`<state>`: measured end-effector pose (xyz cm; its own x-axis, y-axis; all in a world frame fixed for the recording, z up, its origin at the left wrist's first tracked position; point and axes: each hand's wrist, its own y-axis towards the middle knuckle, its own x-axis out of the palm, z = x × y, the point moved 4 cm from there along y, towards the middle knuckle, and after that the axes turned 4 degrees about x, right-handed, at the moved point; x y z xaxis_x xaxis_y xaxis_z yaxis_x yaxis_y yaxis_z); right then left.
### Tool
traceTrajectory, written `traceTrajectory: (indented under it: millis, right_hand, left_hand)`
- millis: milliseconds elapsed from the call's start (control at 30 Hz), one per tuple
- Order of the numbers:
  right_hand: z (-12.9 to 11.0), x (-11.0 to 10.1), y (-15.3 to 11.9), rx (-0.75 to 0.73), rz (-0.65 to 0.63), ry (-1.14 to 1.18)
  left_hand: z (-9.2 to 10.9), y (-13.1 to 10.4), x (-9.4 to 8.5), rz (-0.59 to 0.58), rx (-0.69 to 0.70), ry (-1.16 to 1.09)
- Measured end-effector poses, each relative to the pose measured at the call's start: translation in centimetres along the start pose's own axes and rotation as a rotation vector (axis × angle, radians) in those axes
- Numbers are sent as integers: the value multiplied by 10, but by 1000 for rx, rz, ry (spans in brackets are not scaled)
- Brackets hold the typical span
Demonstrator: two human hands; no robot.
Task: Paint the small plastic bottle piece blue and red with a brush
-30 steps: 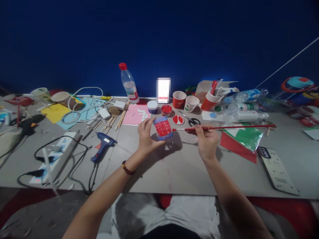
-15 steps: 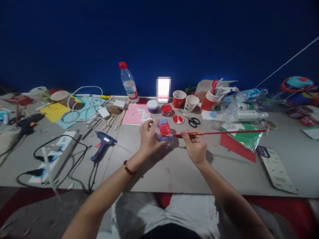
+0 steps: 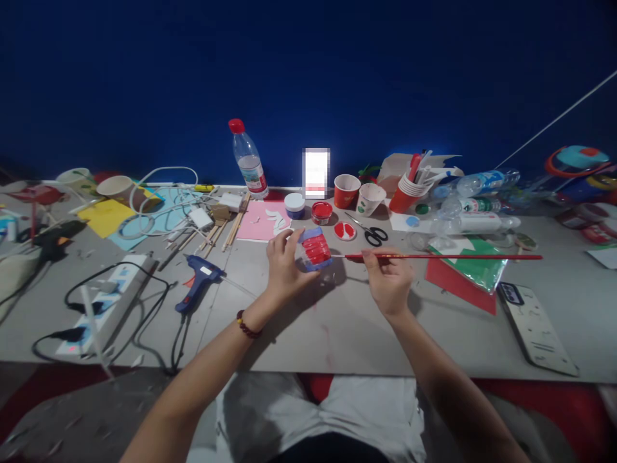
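My left hand (image 3: pixel 286 262) grips a small see-through plastic piece (image 3: pixel 315 249), with red paint over its middle and bluish bands at its edges. It looks like part of a cut bottle, though I cannot be sure. Pinched in my right hand (image 3: pixel 391 281) is a long red paintbrush (image 3: pixel 463 256), held level with its tip at the piece's right edge. Beyond my hands stand an open jar of red paint (image 3: pixel 321 212), its red-smeared lid (image 3: pixel 345 231) and a white-lidded jar (image 3: pixel 295 206). Black-handled scissors (image 3: pixel 375 236) lie just behind the brush.
A blue glue gun (image 3: pixel 198 281), a power strip (image 3: pixel 108 302) and tangled cords lie left. Behind are an upright bottle (image 3: pixel 250 164), pink paper (image 3: pixel 250 225) and paper cups (image 3: pixel 346 191). Plastic bottles (image 3: pixel 477 223), green sheets (image 3: pixel 475 260) and a phone (image 3: pixel 537 328) occupy the right.
My right hand has shifted right, drawing the brush tip from the painted middle to the piece's right edge. My left hand has turned the piece slightly, and more of its red surface shows.
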<state>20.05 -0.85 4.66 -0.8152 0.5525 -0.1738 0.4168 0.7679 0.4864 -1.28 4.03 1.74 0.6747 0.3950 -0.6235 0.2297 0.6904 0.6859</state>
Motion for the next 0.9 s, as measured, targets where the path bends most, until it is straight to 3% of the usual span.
traceTrajectory:
  millis: [533, 733, 900]
  right_hand:
    - [4, -4, 12, 103, 55, 176]
    - [5, -10, 13, 43, 118, 87]
    - [-5, -9, 6, -111, 90, -44]
  left_hand:
    - [-6, 2, -3, 45, -10, -146]
    - [-2, 5, -5, 100, 24, -284]
    - [-1, 2, -1, 53, -34, -317]
